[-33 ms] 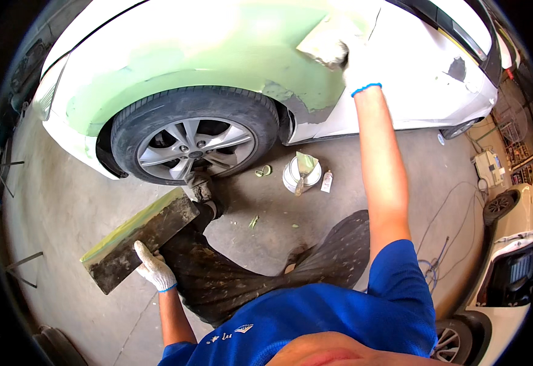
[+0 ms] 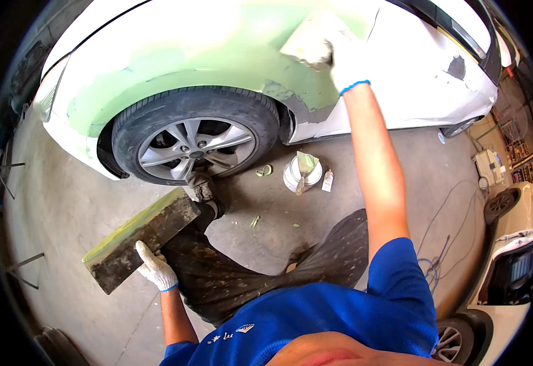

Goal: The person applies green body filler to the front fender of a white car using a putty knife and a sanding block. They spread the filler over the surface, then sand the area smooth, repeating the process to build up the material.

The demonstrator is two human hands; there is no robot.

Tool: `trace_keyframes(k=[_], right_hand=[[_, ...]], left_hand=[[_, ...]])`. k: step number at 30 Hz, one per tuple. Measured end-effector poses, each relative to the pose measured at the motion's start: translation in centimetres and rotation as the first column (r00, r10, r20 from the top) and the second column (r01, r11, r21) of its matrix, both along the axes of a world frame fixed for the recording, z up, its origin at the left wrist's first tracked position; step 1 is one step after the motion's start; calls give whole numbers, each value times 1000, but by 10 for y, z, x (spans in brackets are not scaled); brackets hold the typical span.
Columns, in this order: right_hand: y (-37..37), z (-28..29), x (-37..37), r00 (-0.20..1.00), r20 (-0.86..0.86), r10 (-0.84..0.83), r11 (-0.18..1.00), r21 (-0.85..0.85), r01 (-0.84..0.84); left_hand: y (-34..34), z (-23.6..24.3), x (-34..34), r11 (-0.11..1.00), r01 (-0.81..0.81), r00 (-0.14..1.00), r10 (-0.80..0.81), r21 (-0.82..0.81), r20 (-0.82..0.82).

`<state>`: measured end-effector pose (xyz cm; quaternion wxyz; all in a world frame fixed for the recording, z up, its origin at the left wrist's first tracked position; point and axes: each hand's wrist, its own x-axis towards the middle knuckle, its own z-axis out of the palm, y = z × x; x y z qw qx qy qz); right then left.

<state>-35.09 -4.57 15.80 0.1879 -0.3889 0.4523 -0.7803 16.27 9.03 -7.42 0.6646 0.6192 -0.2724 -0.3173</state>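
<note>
My gloved left hand [image 2: 155,266] grips a dark rectangular board [image 2: 138,238] at the lower left, with yellow-green paste along its far edge. My gloved right hand [image 2: 339,61], washed out by glare, is closed on a pale flat spreader [image 2: 308,38] against the white car's front fender [image 2: 217,55], which is coated with pale green filler and has a grey patch above the sill. Below the fender are the tire [image 2: 135,140] and silver wheel. An open can [image 2: 294,180] with a green-smeared scraper in it stands on the floor beside a small white tube [image 2: 327,181].
My bent legs in dark stained trousers are below me, one foot by the wheel. Green scraps [image 2: 254,222] lie on the concrete floor. Hoses [image 2: 437,268] trail at the right, near a second car [image 2: 498,317] and a grey machine [image 2: 490,168]. Metal stand legs [image 2: 25,263] show at the left.
My right hand and the spreader have shifted a little to the left along the fender. My left hand and the board are almost unchanged.
</note>
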Motion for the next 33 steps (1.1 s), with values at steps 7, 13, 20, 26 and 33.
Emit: trace_keyframes(k=[7, 13, 20, 26, 33], right_hand=[[-55, 12, 120, 926, -340, 165, 977, 185, -106], [-45, 20, 158, 908, -305, 286, 957, 146, -252], [10, 7, -3, 992, 114, 63, 998, -23, -60], [18, 6, -64, 993, 121, -12, 1000, -24, 15], [-2, -4, -9, 996, 11, 90, 996, 3, -90]], left_hand=[[1, 17, -12, 997, 67, 998, -67, -33, -6], [3, 20, -12, 997, 71, 997, -71, -15, 4], [3, 9, -5, 998, 59, 997, -59, -15, -55], [0, 9, -9, 999, 15, 996, -18, -35, -88], [1, 9, -6, 996, 86, 994, -88, -34, -58]])
